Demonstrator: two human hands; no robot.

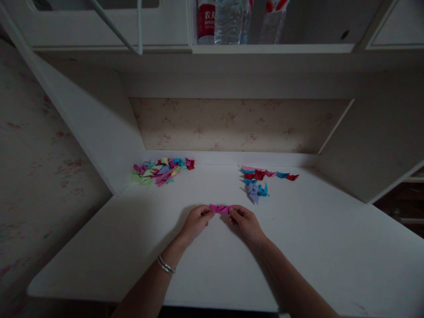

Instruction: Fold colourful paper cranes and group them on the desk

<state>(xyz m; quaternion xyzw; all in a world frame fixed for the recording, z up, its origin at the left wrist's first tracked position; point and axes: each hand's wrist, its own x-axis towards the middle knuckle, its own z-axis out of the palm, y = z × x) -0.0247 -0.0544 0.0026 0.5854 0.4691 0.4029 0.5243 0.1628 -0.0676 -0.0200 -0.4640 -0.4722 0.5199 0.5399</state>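
Note:
A strip of folded magenta paper (221, 209) stretches between my two hands, just over the white desk. My left hand (198, 220) pinches its left end between thumb and fingers. At the other end, my right hand (244, 221) pinches it the same way. Toward the back left lies a heap of folded paper pieces (162, 170) in pink, green, yellow, blue and red. Behind my right hand, more folded papers (260, 174) in red, blue and pink lie in rough rows. A lilac folded piece (253, 191) sits beside a bright blue one (263, 190).
The white desk (99, 256) has a panel on each side and a floral-papered back wall (232, 123). Overhead, a shelf (274, 48) holds plastic bottles (228, 22). A pale metal rod or handle (115, 31) hangs below the upper left cabinet.

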